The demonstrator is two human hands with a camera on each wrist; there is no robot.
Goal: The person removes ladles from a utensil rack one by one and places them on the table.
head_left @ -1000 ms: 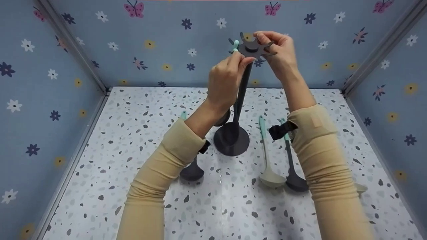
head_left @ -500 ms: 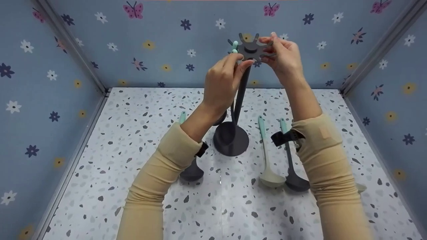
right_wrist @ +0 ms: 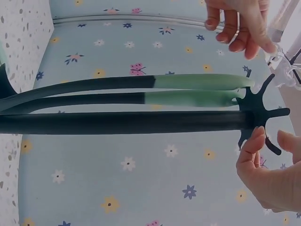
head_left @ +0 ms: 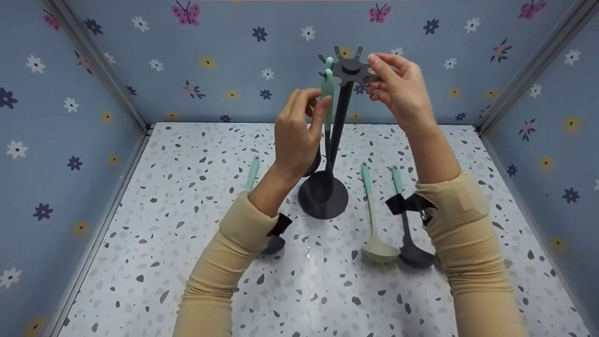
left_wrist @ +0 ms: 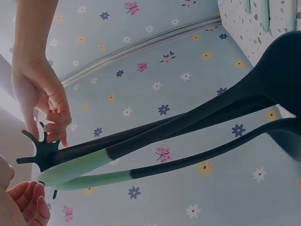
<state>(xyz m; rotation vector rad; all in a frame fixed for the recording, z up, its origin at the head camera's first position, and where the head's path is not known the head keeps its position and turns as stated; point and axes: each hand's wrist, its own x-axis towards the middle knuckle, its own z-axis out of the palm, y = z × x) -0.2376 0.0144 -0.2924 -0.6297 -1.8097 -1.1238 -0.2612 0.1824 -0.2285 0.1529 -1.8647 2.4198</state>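
Note:
A dark grey utensil stand (head_left: 351, 68) rises from its round base (head_left: 340, 201), with hook arms spread around the top. Two mint-handled utensils with dark rounded heads hang on its left side; the front handle (head_left: 327, 91) faces the left hand, and the rear handle (left_wrist: 99, 180) hangs close beside it. My left hand (head_left: 297, 135) is just left of the front handle, fingers loosely bent; the right wrist view shows a gap between them. With thumb and fingers, my right hand (head_left: 405, 91) pinches a hook arm at the right of the stand top (right_wrist: 256, 110).
On the speckled table (head_left: 196, 154), a cream ladle (head_left: 381, 250) and a dark ladle (head_left: 416, 257) lie to the right. Another dark ladle (head_left: 276, 244) lies partly under the left sleeve. Flower-patterned walls (head_left: 281, 42) enclose the back and sides.
My left hand has let go of the front utensil's handle end and moved down and left. My right hand has shifted slightly right around the hook arms. The stand stays in place.

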